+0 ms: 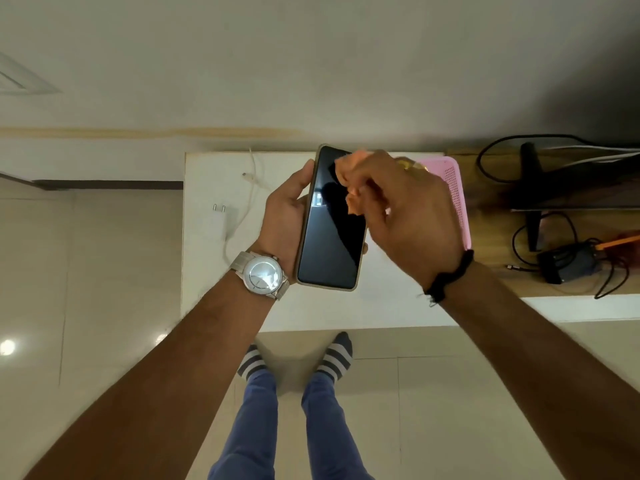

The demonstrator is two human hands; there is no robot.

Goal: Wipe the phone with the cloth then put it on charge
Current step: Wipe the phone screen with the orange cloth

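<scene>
white bench [277,306] against pale wall, tiled floor below, wooden shelf [491,265] with black cables to the right. slim black glass-faced phone in tan case [329,233] held up above bench, screen facing up, dark. left hand [287,216] cradling phone from behind, grip wrapped on long edges, thumb on left edge. right hand [408,213] with grip pinched on small orange cloth [351,188], pressed to upper part of screen. wiping step, likely mid-way; charging not yet done. white charger plug with cable [221,220] lying loose on bench, left of phone. pink perforated plastic basket [457,195] behind right hand. judged: phone light, rigid, glass slick and breakable, so hold by cased edges, light pressure only. cloth soft, limp, bunches easily.
</scene>
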